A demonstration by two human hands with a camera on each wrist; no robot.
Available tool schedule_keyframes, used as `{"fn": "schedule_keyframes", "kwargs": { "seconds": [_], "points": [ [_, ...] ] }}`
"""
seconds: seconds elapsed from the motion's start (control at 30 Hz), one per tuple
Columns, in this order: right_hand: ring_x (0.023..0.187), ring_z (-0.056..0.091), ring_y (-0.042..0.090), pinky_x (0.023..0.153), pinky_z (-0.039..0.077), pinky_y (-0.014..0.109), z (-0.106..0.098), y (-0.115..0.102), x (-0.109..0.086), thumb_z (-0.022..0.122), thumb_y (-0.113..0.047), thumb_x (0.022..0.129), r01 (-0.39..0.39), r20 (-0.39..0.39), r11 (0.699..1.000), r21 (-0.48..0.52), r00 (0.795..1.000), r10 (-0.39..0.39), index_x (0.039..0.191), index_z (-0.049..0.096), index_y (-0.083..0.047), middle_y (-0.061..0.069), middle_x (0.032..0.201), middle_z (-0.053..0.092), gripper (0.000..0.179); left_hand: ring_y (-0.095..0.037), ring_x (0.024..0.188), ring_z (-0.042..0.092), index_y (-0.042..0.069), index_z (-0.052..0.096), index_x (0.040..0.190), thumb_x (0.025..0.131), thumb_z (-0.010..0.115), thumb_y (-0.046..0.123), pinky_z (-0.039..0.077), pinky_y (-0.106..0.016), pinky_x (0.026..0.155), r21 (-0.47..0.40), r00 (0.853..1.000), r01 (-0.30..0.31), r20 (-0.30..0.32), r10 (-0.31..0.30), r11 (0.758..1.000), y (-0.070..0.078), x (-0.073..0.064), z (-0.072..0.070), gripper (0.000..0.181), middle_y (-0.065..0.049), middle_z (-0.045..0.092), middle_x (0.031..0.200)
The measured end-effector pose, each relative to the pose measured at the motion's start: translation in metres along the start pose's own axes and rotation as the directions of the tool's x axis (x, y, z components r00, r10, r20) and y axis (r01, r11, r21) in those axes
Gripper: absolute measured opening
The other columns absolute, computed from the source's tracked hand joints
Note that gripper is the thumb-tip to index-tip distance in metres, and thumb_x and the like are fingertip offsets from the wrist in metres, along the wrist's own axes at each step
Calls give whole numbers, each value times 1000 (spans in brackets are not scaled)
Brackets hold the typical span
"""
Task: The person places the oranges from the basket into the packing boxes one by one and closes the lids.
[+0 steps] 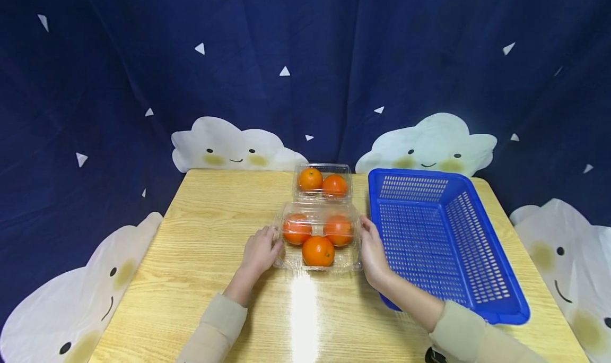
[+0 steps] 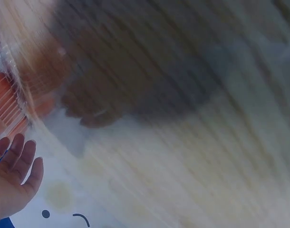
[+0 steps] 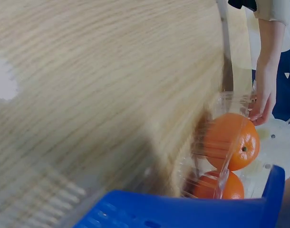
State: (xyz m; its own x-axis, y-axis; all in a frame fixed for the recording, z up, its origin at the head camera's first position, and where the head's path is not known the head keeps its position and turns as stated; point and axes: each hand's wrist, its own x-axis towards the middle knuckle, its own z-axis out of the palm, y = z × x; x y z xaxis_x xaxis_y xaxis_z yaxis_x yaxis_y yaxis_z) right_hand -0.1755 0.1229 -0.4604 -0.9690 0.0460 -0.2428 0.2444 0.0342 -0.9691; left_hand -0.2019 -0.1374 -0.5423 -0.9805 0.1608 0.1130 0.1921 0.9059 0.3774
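A clear plastic fruit box (image 1: 291, 259) stands near the middle of the wooden table, with three oranges (image 1: 318, 251) inside. Whether its lid is fastened, I cannot tell. At its left side my left hand (image 1: 260, 251) grips the edge; in the right wrist view, the left fingers (image 3: 261, 111) bend toward the plastic. Along the opposite side lies my right hand (image 1: 374, 251), its fingers extended against or close beside the wall. The left wrist view shows this right hand (image 2: 14, 178) with the palm turned inward and fingers spread. Contact there is unclear.
Directly behind is another clear plastic box (image 1: 322, 167) with two oranges (image 1: 335, 185). A blue plastic basket (image 1: 496, 262) stands close to the right hand, its rim (image 3: 183, 209) showing in the right wrist view. A dark blue cloud-patterned curtain (image 1: 324, 87) surrounds the table (image 1: 205, 214).
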Motion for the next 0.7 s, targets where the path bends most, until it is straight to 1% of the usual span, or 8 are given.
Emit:
{"fn": "schedule_keyframes", "kwargs": {
  "seconds": [0.1, 0.17, 0.27, 0.37, 0.47, 0.53, 0.63, 0.7],
  "points": [
    [137, 15, 32, 110, 11, 43, 0, 4, -2, 24, -12, 98, 10, 14, 1000, 19, 1000, -10, 142, 17, 1, 18, 148, 16, 47, -32, 96, 58, 8, 56, 108, 90, 49, 29, 45, -47, 80, -68, 1000, 1, -26, -3, 998, -1, -1, 0, 28, -13, 60, 106],
    [136, 16, 33, 110, 11, 44, 1, 6, -4, 26, -12, 98, 15, 15, 999, 32, 1000, -16, 141, 17, 2, 19, 148, 18, 46, -31, 96, 58, 7, 56, 110, 91, 49, 27, 46, -46, 80, -133, 999, 16, -28, -20, 991, -1, -2, 0, 29, -12, 61, 106],
    [135, 18, 34, 110, 11, 44, 1, 10, -5, 30, -11, 98, 27, 8, 999, 45, 1000, -27, 140, 19, 3, 20, 146, 21, 46, -28, 94, 59, 6, 55, 113, 91, 47, 22, 47, -43, 80, -277, 998, 57, -12, -63, 959, -2, -4, 1, 28, -12, 61, 104],
    [135, 18, 34, 110, 12, 43, 2, 13, -6, 30, -6, 96, 47, 3, 997, 65, 999, -48, 139, 19, 6, 23, 145, 21, 46, -25, 89, 59, 5, 55, 114, 94, 43, 17, 46, -42, 79, -445, 994, 106, 16, -110, 889, -2, -5, 0, 27, -11, 61, 99],
    [136, 16, 35, 110, 14, 42, 2, 17, -7, 28, 0, 94, 53, 8, 997, 64, 999, -53, 139, 18, 7, 24, 146, 18, 46, -22, 86, 57, 4, 57, 111, 97, 37, 18, 46, -40, 80, -584, 985, 160, 46, -165, 796, -2, -7, -2, 29, -10, 61, 94],
    [136, 15, 36, 110, 14, 43, 2, 19, -8, 26, 3, 92, 51, 12, 997, 55, 999, -52, 139, 18, 7, 25, 147, 16, 47, -21, 85, 55, 0, 59, 108, 98, 33, 17, 45, -40, 81, -659, 982, 173, 59, -180, 732, 1, -9, -7, 32, -10, 60, 91],
    [136, 15, 37, 109, 14, 44, 2, 23, -10, 25, 6, 90, 54, 11, 998, 26, 998, -54, 139, 17, 7, 25, 146, 16, 50, -18, 83, 53, -1, 59, 105, 99, 29, 18, 44, -37, 81, -710, 975, 206, 92, -201, 674, 1, -11, -9, 37, -8, 58, 88],
    [135, 16, 38, 109, 15, 45, 3, 24, -11, 26, 8, 88, 58, -1, 998, -5, 998, -58, 139, 18, 6, 25, 146, 17, 51, -17, 84, 52, -2, 58, 107, 99, 29, 20, 44, -38, 81, -727, 972, 220, 111, -205, 651, 2, -14, -10, 38, -9, 58, 91]
  ]
}}
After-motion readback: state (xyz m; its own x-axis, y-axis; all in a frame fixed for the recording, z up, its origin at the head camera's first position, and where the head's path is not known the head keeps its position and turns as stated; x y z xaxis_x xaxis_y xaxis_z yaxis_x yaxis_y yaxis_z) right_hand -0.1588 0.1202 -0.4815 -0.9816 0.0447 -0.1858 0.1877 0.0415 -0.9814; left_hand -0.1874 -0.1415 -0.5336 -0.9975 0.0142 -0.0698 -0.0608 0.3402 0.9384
